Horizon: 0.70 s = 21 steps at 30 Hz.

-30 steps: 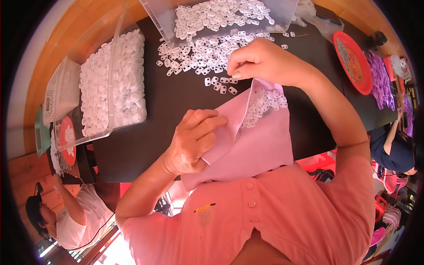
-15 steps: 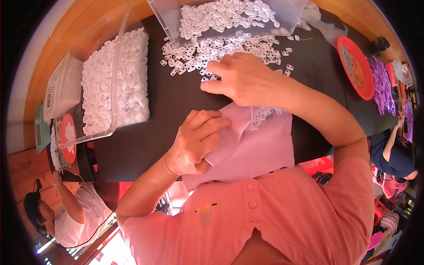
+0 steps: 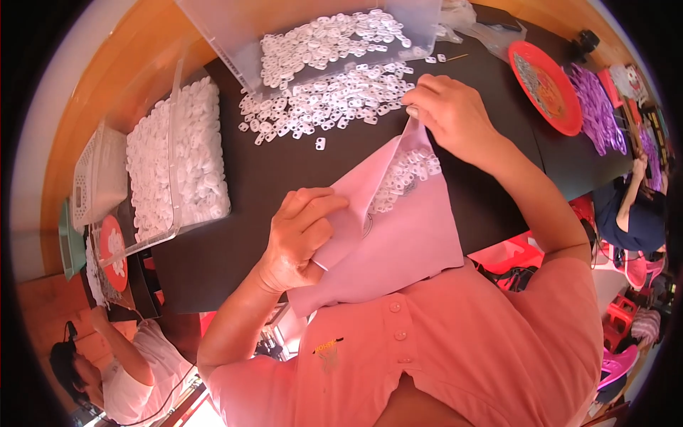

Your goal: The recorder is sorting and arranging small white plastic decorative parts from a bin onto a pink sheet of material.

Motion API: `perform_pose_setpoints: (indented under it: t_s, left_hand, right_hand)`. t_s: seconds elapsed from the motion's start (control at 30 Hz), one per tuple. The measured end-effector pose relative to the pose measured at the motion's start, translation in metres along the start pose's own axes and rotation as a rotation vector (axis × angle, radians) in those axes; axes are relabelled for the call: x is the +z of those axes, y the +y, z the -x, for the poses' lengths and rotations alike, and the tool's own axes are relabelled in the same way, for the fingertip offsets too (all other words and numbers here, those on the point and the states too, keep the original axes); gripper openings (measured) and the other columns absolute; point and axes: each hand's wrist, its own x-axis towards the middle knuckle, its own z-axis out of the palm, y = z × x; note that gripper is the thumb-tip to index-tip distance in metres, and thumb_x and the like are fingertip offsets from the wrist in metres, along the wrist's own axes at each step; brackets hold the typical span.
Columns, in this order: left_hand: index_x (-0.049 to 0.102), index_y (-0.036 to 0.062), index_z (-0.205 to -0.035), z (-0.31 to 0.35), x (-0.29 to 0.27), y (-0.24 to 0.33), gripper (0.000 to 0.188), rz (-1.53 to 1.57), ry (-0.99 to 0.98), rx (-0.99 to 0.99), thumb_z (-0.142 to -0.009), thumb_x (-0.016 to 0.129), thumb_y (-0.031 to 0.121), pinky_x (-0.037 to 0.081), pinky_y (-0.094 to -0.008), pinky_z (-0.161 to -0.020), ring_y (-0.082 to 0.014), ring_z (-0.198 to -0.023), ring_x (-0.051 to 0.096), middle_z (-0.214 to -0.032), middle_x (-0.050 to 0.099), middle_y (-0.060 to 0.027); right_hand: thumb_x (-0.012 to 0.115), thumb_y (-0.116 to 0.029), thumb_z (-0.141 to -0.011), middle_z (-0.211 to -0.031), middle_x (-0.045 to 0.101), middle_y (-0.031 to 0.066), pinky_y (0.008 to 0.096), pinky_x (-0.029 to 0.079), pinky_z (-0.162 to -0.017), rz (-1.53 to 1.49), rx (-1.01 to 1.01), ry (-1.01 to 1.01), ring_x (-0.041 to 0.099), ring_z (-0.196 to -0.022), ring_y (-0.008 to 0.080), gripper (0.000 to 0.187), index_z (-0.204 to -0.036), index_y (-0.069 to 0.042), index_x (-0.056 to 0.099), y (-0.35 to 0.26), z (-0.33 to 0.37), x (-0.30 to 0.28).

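Observation:
A folded pink sheet (image 3: 413, 235), soft-looking and perhaps a bag, lies at the table's near edge against my shirt. My left hand (image 3: 295, 238) is closed on its left side, with the fingers over the upper layer. The far corner is pinched by my right hand (image 3: 452, 114), which holds that layer raised. In the gap between the layers rests a cluster of small white two-holed pieces (image 3: 398, 178). Beyond my hands spreads a loose pile of the same white pieces (image 3: 324, 103), with one piece (image 3: 320, 144) lying apart nearer to me.
A clear bin (image 3: 235, 60) holding more white pieces lies at the back. Left of me stands another clear box (image 3: 174, 213), filled with white parts. At right are a red plate (image 3: 567, 117) and purple strips (image 3: 594, 110). A co-worker (image 3: 121, 363) sits at lower left, another person (image 3: 629, 213) at right.
My right hand has moved right from over the white pile to the sheet's far corner and taken hold of it. The upper layer is drawn up, showing more white pieces. The view has shifted somewhat.

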Motion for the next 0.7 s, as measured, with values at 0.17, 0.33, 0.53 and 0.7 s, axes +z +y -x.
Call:
perform_pose_setpoints:
  t_s: [0.17,0.33,0.53,0.7]
  left_hand:
    - [0.054,0.0020,-0.072,-0.014,-0.003,0.009,0.018,0.137,0.041,-0.078,-0.061,0.066,0.008,0.048,-0.0388,-0.078,-0.0353,-0.091,0.061,-0.105,0.067,-0.0193]
    - [0.068,0.0001,-0.088,-0.008,-0.009,0.013,0.017,0.376,0.145,-0.409,-0.072,0.063,0.003,0.047,-0.0299,-0.079,-0.0212,-0.088,0.060,-0.101,0.067,-0.0162]
    - [0.067,0.0006,-0.094,-0.012,-0.008,0.005,0.013,0.521,0.614,-0.887,-0.081,0.066,-0.003,0.044,-0.0256,-0.063,-0.0067,-0.071,0.052,-0.083,0.061,0.0029]
    - [0.057,-0.0009,-0.084,0.006,-0.011,-0.022,0.012,-0.165,0.220,-0.853,-0.075,0.065,0.000,0.047,-0.0310,-0.063,-0.0171,-0.068,0.059,-0.073,0.057,-0.0116]
  right_hand:
    - [0.061,-0.015,-0.086,-0.087,0.061,0.0056,0.0402,0.047,-0.075,-0.199,-0.011,-0.073,0.059,-0.086,0.0285,0.011,-0.094,-0.009,0.065,0.014,0.020,-0.008]
    - [0.061,-0.022,-0.087,-0.084,0.061,0.0085,0.0440,0.046,-0.070,-0.145,0.141,-0.104,0.060,-0.082,0.0317,0.016,-0.084,-0.006,0.062,0.012,0.019,-0.008]
    - [0.064,-0.025,-0.081,-0.075,0.063,0.0147,0.0497,0.047,-0.066,-0.014,0.285,-0.221,0.062,-0.076,0.0367,0.023,-0.073,-0.004,0.064,0.007,0.020,-0.013]
    - [0.068,-0.025,-0.079,-0.075,0.065,0.0131,0.0473,0.047,-0.065,0.115,0.407,-0.372,0.063,-0.076,0.0354,0.021,-0.077,-0.005,0.065,0.005,0.017,-0.017]
